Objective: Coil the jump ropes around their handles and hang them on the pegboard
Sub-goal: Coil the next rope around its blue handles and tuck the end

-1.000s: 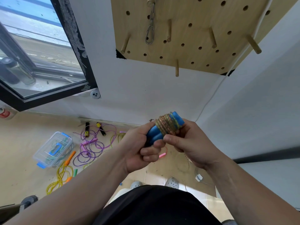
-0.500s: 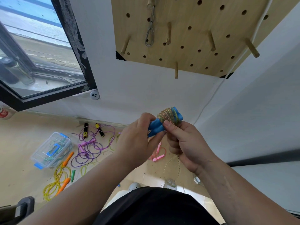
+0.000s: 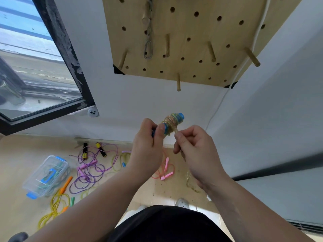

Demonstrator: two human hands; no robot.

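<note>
Jump rope (image 3: 172, 124), 1 in the hands: yellowish cord wound in a tight coil round blue handles. It is held up in front of the white wall, below the pegboard (image 3: 192, 55) & apart from it. No. of handles inside the coil: can't tell.

Left hand (image 3: 148, 149) grips the lower handle end, fingers curled round it, thumb up against the coil. Right hand (image 3: 194, 152) pinches the free cord just beside the coil btw thumb & forefinger, other fingers curled in. Loose tail (image 3: 187, 179) hangs down under that hand.

The pegboard is wood w/ many holes. It has 6 pegs (image 3: 252, 56) sticking out & 1 metal chain w/ clip (image 3: 148, 49) hanging off the top-left peg. 1 white cable (image 3: 227, 95) runs down the wall corner at right.

On the floor (image 3: 17, 163) at left:
- a tangle of loose ropes: 1 purple rope (image 3: 90, 170), 1 pink rope (image 3: 165, 170), 1 yellow rope (image 3: 56, 205) w/ orange handles
- 2 black handles (image 3: 85, 151) side by side near the wall
- 1 green handle (image 3: 72, 201)
- 1 clear plastic box (image 3: 46, 175) w/ blue latches, just left of the tangle

1 window (image 3: 35, 67) at upper left.
</note>
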